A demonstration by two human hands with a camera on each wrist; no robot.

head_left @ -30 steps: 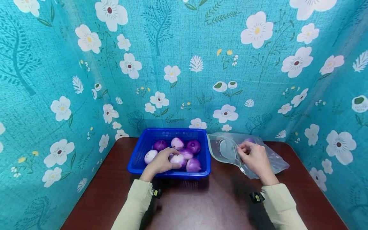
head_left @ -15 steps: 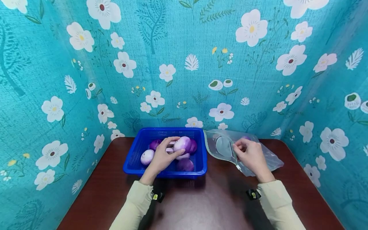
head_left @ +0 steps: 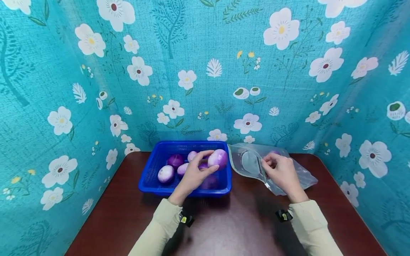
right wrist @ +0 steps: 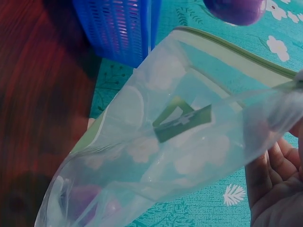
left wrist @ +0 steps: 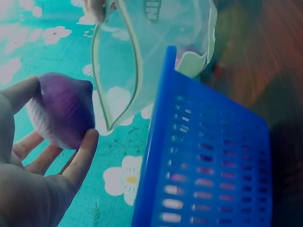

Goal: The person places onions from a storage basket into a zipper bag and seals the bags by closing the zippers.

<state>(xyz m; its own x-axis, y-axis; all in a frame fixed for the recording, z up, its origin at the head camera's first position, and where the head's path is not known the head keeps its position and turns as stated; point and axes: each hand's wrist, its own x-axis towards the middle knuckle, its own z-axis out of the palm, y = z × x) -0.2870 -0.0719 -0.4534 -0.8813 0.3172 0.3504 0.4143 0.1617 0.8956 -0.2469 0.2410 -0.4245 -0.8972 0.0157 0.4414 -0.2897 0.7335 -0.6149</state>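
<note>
My left hand [head_left: 193,174] grips a purple-and-white onion [head_left: 218,159] above the right side of a blue plastic basket [head_left: 150,177]. In the left wrist view the fingers curl round that onion [left wrist: 66,111], clear of the basket's rim. Several more onions lie in the basket, among them a pale one [head_left: 166,174] and a dark purple one [head_left: 175,161]. My right hand [head_left: 283,174] pinches the edge of a clear zip bag [head_left: 245,161], whose mouth gapes toward the basket. Through the film of the bag, a purple onion [right wrist: 87,203] shows at its far end.
The basket and the bag stand side by side at the back of a dark brown table [head_left: 224,227]. A teal floral cloth [head_left: 205,89] hangs behind and on both sides. Each wrist wears a small black camera [head_left: 186,218].
My left hand has taken the onion, lifted it out of the pile and carried it right toward the bag. The right hand keeps its pinch on the bag's edge.
</note>
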